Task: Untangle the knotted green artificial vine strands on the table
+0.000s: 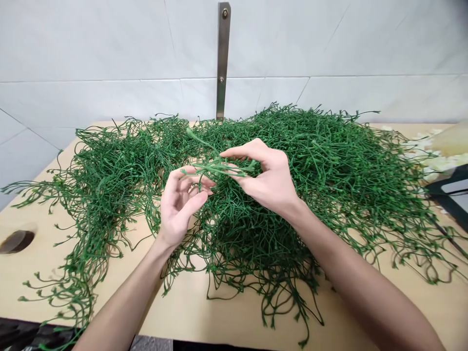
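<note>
My right hand point(268, 173) pinches a small bunch of light green artificial flower stems point(215, 168) between thumb and fingers. The stems spread leftward from that grip, and one longer tip points up and left. My left hand point(183, 202) is palm up beside them, fingers curled toward the thumb, with one stem running down between the fingertips. Both hands are raised over a large tangled pile of darker green plastic stems point(321, 151), thin and wavy with small knobbed ends. Whatever lies behind the right fingers is hidden.
The pile covers much of a pale wooden table point(219, 312), some stems hanging over the front edge. A round hole point(16, 241) is at the left. White artificial flowers point(446, 163) and a black-framed object point(451, 192) lie right. A metal bracket point(222, 63) is on the tiled wall.
</note>
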Motion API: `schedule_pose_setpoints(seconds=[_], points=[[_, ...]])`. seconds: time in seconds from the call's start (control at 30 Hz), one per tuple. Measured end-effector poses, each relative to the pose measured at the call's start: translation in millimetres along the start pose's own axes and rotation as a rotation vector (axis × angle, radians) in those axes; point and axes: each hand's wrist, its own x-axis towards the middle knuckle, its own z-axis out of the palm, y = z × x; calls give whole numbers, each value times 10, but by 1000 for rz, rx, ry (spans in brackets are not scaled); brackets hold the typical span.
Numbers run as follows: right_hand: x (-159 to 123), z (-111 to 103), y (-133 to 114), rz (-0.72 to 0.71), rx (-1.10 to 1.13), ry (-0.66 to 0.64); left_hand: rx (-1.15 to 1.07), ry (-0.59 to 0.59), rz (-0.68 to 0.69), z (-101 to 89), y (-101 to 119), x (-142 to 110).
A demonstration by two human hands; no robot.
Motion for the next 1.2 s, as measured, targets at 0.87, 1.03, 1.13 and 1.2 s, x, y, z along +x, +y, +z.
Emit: schedule_pose_setpoints(seconds=[0.87, 1.03, 1.13, 1.2], points=[[29, -72, -40, 195, 80, -476, 155, 346, -122, 55, -94, -40], [89, -178, -65, 297, 181, -369, 155, 253, -135, 68, -63, -28], [86, -165, -81, 300, 209, -303, 95, 216, -162, 85, -38, -23], [70, -132, -84, 274, 235, -315, 83, 193, -161, 102, -23, -23]])
